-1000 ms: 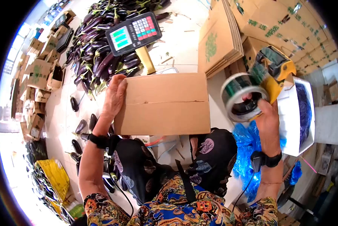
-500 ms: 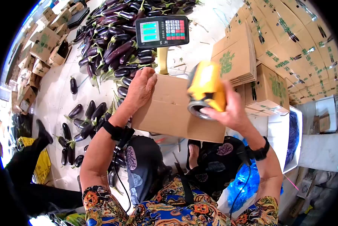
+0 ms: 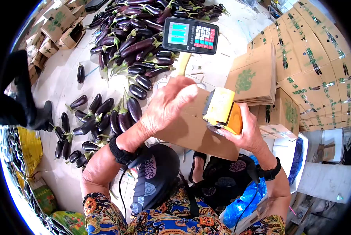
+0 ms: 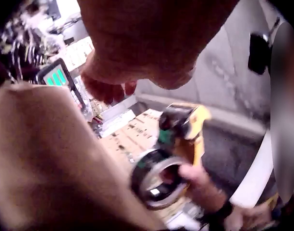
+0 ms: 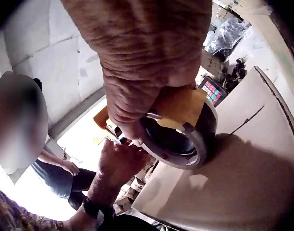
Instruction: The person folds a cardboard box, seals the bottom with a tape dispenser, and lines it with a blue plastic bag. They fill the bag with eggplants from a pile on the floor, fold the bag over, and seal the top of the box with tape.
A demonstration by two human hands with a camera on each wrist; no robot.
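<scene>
A yellow tape dispenser (image 3: 222, 109) with a large roll of tape (image 5: 180, 144) is gripped in my right hand (image 3: 248, 127), its thumb at the roll's core. It is over the right part of a brown cardboard box (image 3: 199, 135), close to the top face in the right wrist view. My left hand (image 3: 169, 103) is over the box's left part, fingers reaching toward the dispenser and holding nothing. In the left wrist view the fingers of the left hand (image 4: 106, 89) hang above the box, apart from the dispenser.
A scale display (image 3: 191, 35) stands on a yellow post behind the box. A heap of eggplants (image 3: 132, 39) lies beyond, with loose ones on the floor at left. Flattened cartons (image 3: 249, 74) and stacked boxes (image 3: 312, 58) stand at right. Another person's dark-clothed leg (image 3: 22, 102) shows at left.
My right hand has brought the tape dispenser from the right side to over the box and turned it. My left hand has let go of the box's left edge and moved right above it.
</scene>
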